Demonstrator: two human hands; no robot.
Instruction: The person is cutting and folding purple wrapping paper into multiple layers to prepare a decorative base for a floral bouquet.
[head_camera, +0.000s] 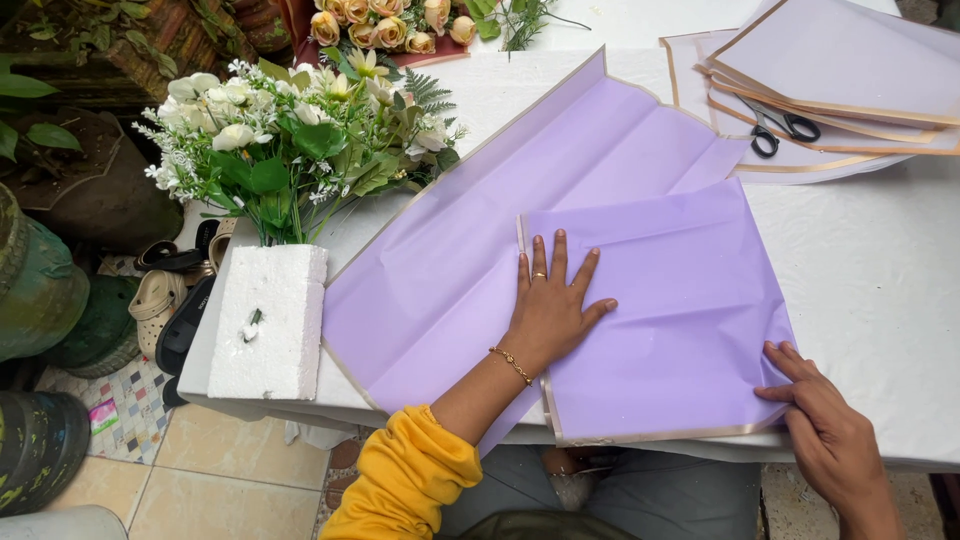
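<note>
A folded lilac wrapping sheet (680, 300) with a gold edge lies on a larger lilac sheet (500, 210) spread over the white table (880, 280). My left hand (553, 300) presses flat on the folded sheet's left part, fingers spread, a ring and a thin bracelet on it, a yellow sleeve behind. My right hand (815, 405) rests at the sheet's lower right corner, fingertips touching its edge near the table's front.
A white foam block (268, 320) holds a bunch of white flowers with green leaves (290, 140) at the left. Black scissors (782, 127) lie on stacked pale sheets (850, 70) at the back right. Peach roses (390, 25) stand behind. Sandals and pots sit on the floor at left.
</note>
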